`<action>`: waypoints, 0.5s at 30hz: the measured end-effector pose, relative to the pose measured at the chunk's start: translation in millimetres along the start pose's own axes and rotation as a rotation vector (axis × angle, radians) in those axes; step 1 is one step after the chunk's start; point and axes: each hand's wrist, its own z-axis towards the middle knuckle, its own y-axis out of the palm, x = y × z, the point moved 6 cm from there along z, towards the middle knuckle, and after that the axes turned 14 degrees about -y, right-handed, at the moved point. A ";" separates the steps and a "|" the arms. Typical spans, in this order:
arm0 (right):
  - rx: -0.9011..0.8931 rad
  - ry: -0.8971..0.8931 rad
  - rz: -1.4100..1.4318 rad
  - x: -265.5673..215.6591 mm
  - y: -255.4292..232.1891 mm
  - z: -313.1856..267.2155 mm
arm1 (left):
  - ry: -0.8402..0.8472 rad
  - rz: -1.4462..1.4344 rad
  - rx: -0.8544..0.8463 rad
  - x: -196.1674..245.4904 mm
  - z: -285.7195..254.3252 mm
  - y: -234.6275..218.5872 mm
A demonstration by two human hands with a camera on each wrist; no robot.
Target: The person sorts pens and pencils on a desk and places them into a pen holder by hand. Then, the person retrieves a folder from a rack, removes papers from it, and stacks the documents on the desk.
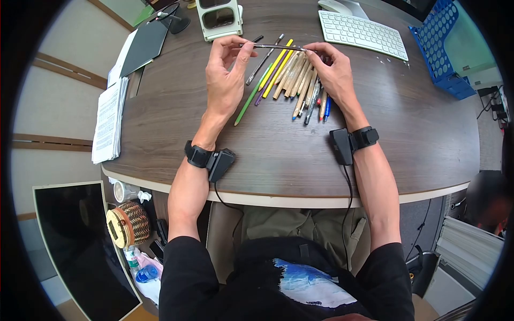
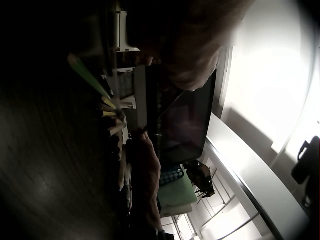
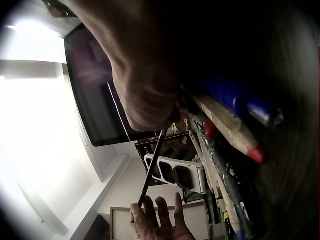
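Note:
A thin dark pencil (image 1: 278, 47) is held level between both hands, above the far end of a pile of pencils. My left hand (image 1: 225, 75) pinches its left end between thumb and index finger; the other fingers of the left hand (image 3: 162, 222) stand spread in the right wrist view. At the opposite end, the thumb and fingers of my right hand (image 1: 334, 72) pinch it. Below lie several wooden pencils (image 1: 293, 80) in a loose bundle. Left of them are a green pencil (image 1: 247, 101), yellow pencils and a purple one. A blue pen (image 1: 327, 109) lies at the right.
A white keyboard (image 1: 364, 33) and a mouse (image 1: 335, 6) sit at the back right, near a blue file holder (image 1: 441, 51). A white-framed holder (image 1: 219, 18) stands at the back left. Stacked papers (image 1: 111, 123) line the left edge.

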 end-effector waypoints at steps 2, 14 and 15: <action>-0.006 -0.003 -0.006 0.6 0.6 0.0 | -0.008 -0.005 -0.001 -0.2 -0.3 -0.1; 0.032 0.003 0.041 -0.7 -1.0 -1.0 | 0.003 0.003 -0.008 -0.1 -1.0 0.8; 0.034 0.004 0.040 0.9 -0.8 -1.0 | -0.002 0.013 -0.003 -0.4 -0.7 0.4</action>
